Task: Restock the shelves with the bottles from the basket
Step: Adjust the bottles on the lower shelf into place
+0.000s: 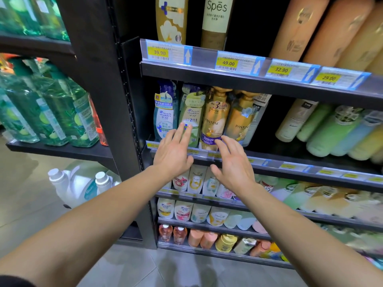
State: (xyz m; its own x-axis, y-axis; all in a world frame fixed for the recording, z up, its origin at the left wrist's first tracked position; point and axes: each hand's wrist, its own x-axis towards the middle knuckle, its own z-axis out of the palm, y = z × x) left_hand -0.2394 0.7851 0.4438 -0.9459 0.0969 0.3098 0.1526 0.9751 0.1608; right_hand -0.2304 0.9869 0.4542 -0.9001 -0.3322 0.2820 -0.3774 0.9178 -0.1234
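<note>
Black metal store shelving (259, 79) fills the view above a grey tiled floor, with yellow price tags (227, 63) clipped along the shelf edges. Far left, on a separate black side shelf (62, 151), stand shrink-wrapped green transparent bottles (47, 112); below them on the floor sit white plastic jugs (72, 183). On the second shelf from the top, at its left end, a blue-and-white Head & Shoulders pump bottle (164, 112) stands upright, just beside a pale green Head & Shoulders pump bottle (191, 112). The left hand (174, 152) reaches to that pale green bottle with fingers straight and spread, fingertips (182, 125) touching its front label, gripping nothing. Next along stands a gold Pantene pump bottle with a purple band (215, 119), then a second gold Pantene pump bottle (240, 119) touching it. The right hand (234, 166) is loosely spread, its fingertips (218, 140) at the lower front of the first gold bottle, holding nothing. Further right, pastel green, blue and yellow cylindrical bottles (342, 133) line the same shelf. Lower shelves hold rows of white refill pouches (199, 181). No basket is in view.
</note>
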